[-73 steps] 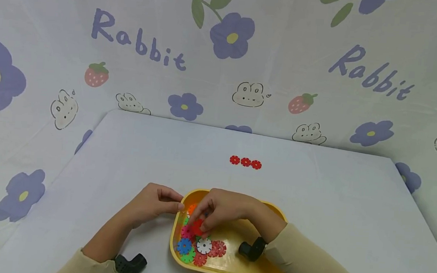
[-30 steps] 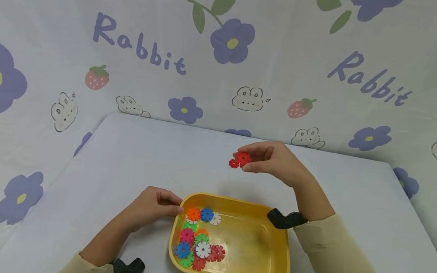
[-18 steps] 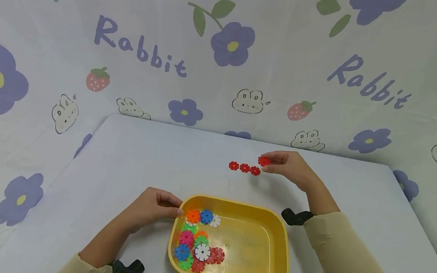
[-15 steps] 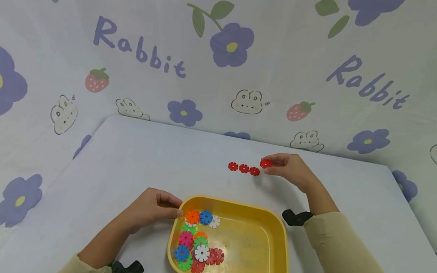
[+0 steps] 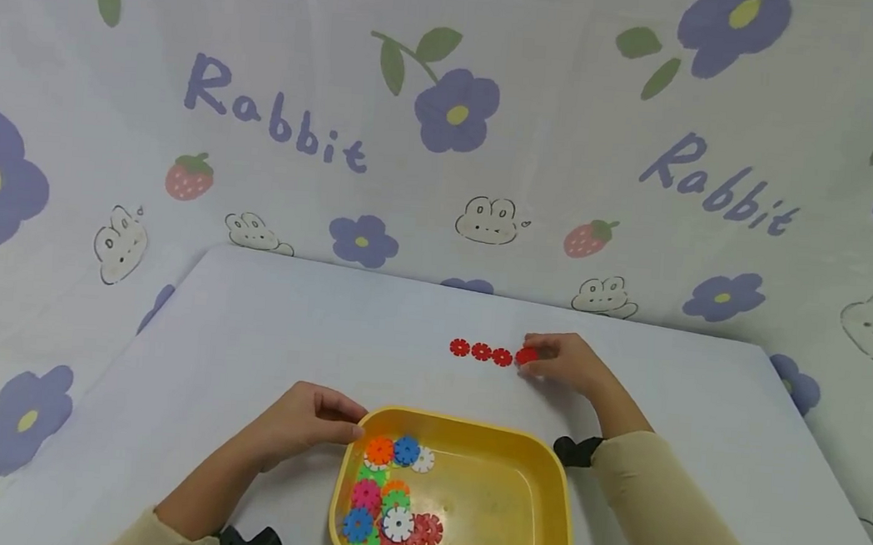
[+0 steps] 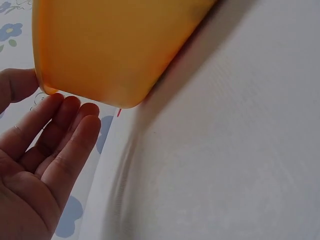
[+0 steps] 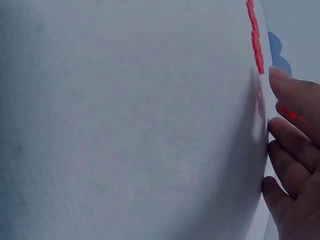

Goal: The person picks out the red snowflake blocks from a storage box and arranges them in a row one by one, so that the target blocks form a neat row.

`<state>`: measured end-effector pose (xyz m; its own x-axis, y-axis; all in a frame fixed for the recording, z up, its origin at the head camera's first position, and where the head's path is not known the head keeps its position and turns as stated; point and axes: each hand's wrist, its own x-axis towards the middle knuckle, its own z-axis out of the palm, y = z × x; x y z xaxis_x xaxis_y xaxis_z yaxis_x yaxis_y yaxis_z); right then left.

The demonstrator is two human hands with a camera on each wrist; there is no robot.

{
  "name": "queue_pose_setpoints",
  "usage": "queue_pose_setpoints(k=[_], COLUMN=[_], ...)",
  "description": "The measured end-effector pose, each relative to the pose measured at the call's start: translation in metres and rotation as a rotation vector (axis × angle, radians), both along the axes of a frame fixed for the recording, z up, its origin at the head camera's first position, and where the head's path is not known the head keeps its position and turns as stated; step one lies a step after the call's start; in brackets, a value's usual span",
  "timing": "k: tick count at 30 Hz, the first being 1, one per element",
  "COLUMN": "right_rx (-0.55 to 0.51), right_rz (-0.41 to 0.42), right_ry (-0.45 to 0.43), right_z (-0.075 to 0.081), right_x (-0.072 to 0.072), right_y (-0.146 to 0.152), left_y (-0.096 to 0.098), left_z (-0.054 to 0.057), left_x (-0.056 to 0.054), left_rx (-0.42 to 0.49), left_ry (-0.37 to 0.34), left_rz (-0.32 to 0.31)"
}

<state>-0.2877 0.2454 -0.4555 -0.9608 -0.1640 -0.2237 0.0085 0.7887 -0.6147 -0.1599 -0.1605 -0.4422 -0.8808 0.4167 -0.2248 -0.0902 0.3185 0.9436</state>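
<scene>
My right hand (image 5: pixel 572 366) pinches a red notched plastic disc (image 5: pixel 525 356) between thumb and fingers, low over the white table. That disc is at the right end of a row of three red discs (image 5: pixel 481 352); whether it touches the table is hard to tell. In the right wrist view, part of the held disc (image 7: pixel 289 111) shows between the fingers. My left hand (image 5: pixel 303 424) holds the far left corner of a yellow tray (image 5: pixel 493 505) by its rim. The left wrist view has the thumb and fingertips at the rim of the tray (image 6: pixel 95 55).
Inside the tray, at its left, lie several loose discs: orange (image 5: pixel 380 450), blue (image 5: pixel 358 524), white (image 5: pixel 398 523), pink (image 5: pixel 366 495), green and red. A printed cloth (image 5: pixel 285 171) hangs behind the table (image 5: pixel 291 322). Each wrist carries a black device (image 5: pixel 249 544).
My right hand has taken a red disc out of the tray, carried it up to the row and lowered it at the right end. The left hand has stayed at the tray corner.
</scene>
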Motion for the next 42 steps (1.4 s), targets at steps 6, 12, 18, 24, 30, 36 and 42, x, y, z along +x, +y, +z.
queue_pose_setpoints(k=[6,12,18,24,30,36,42], right_rx=[0.060,0.084,0.069,0.061,0.073,0.067,0.069], right_rz=[0.008,-0.003,-0.019,-0.035,-0.038,-0.028,-0.022], right_ry=[0.043,0.049,0.037,0.039,0.029,0.025,0.013], right_z=[-0.0027,0.0005,-0.0007,0.0002,0.0022,0.0018,0.0000], right_x=[0.0011,0.0035,0.0024,0.0013,0.0024,0.0029,0.0042], right_y=[-0.0062,-0.0070,-0.0054,-0.0068,-0.0071,-0.0084,-0.0082], left_y=[-0.0019,-0.0026,-0.0030,-0.0037,-0.0035,-0.0038,-0.0038], left_z=[-0.0019,-0.0010,-0.0019,0.0005,-0.0005,-0.0030,-0.0059], left_x=[0.0011,-0.0002,-0.0014,0.0001,-0.0005,0.0008,0.0020], left_rx=[-0.008,-0.007,-0.005,0.007,0.013,0.003,0.002], left_ry=[0.005,0.021,0.014,0.012,0.016,0.020,0.010], left_rz=[-0.001,-0.010,-0.009,-0.007,-0.015,-0.006,0.000])
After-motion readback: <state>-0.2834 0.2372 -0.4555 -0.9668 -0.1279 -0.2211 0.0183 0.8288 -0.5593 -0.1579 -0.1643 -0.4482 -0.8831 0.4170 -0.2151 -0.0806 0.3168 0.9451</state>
